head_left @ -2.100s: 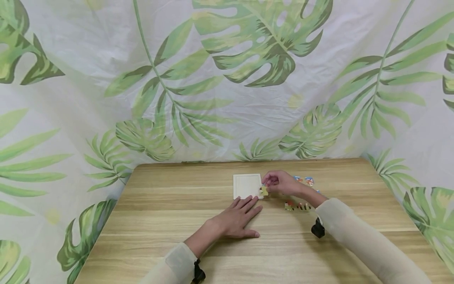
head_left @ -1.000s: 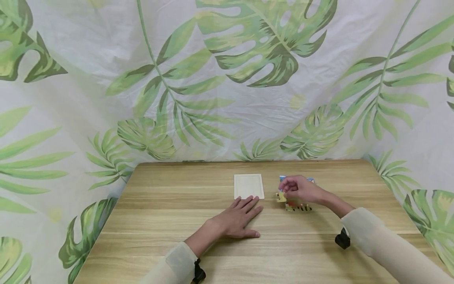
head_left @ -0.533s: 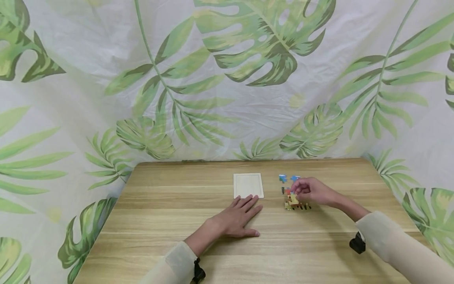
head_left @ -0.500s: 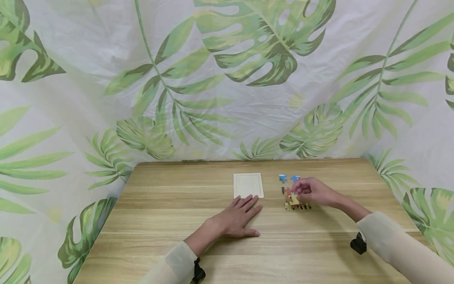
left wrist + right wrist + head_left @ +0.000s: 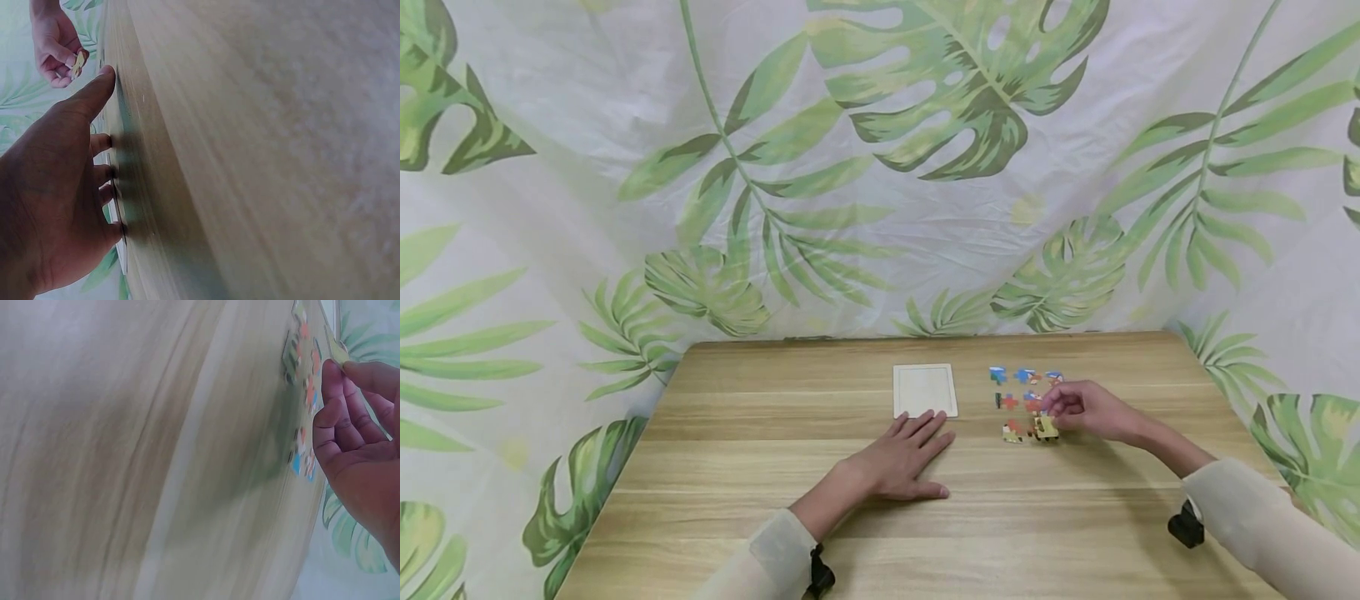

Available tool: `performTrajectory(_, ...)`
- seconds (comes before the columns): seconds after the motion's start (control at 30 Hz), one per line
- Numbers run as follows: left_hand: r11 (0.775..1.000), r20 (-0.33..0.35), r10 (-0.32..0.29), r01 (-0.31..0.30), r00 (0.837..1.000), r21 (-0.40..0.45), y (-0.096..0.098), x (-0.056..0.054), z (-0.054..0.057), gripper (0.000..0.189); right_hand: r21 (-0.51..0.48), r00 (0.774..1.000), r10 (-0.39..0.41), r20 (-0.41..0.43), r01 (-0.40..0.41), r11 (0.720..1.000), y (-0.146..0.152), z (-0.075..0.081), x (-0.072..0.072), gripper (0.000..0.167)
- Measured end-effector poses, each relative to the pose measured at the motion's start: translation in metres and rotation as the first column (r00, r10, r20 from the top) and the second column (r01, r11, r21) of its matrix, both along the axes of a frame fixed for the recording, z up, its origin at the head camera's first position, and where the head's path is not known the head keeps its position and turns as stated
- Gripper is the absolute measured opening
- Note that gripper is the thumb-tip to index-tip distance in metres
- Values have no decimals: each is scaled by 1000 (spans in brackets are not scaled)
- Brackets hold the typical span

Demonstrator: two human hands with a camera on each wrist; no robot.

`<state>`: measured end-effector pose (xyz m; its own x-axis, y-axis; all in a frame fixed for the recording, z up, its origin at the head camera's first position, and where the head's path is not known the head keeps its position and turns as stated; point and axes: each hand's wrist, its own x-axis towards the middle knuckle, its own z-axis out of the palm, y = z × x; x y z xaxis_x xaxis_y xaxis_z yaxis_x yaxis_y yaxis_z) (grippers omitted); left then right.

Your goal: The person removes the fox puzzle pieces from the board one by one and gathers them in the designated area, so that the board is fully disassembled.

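Between thumb and fingertips, my right hand [image 5: 1086, 408] pinches a yellow jigsaw piece [image 5: 1047, 427]. It hovers over the lower right of several loose jigsaw pieces [image 5: 1011, 432], overlapping some of them in the head view. In the right wrist view the held piece [image 5: 339, 351] shows above the table, its edge sticking out past the fingertips. My left hand [image 5: 906, 462] lies with fingers spread, fingertips at the near edge of a pale square puzzle tray [image 5: 923, 390]. No jigsaw piece shows inside the tray's raised border.
Loose jigsaw pieces with blue, red and orange print lie in rough rows right of the tray, including a blue one [image 5: 997, 375] at the back left. The wooden table [image 5: 775, 450] ends at a leaf-patterned curtain [image 5: 880, 208] behind.
My right hand has carried the yellow jigsaw piece from the tray's right edge rightward, over the loose pieces to their lower right. The left hand has stayed in place.
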<state>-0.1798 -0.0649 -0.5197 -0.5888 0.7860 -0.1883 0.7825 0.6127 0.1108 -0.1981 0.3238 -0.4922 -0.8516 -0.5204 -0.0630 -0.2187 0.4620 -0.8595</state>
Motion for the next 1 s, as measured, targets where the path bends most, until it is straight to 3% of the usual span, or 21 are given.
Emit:
performTrajectory(0.6, 1000, 16, 5, -5, 1000, 4, -1, 1, -2, 88, 42, 997, -65, 30, 64, 997, 36, -9, 12, 21)
performTrajectory(1.0, 1000, 11, 5, -5, 1000, 2, 0, 1, 1, 87, 54, 996, -66, 59, 63, 997, 41, -10, 15, 20)
